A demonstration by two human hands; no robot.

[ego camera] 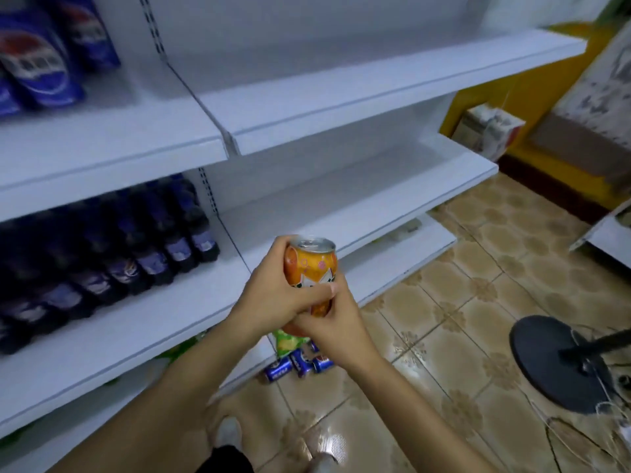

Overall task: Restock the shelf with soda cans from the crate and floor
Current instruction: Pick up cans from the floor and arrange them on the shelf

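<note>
Head-worn camera looks forward and down, seemingly from standing height: white metal shelving (307, 107) near left, beige tiled floor (478, 302) right.

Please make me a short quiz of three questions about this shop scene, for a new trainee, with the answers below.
1. True or false: both the left hand and the right hand hold the orange soda can.
2. Where do the blue soda cans lie? A) on the floor tiles B) on the top shelf C) inside a crate
3. Fill in the word: on the middle shelf, to the left of the orange soda can, stand rows of dark ___.

Key: 1 true; 2 A; 3 bottles.
</note>
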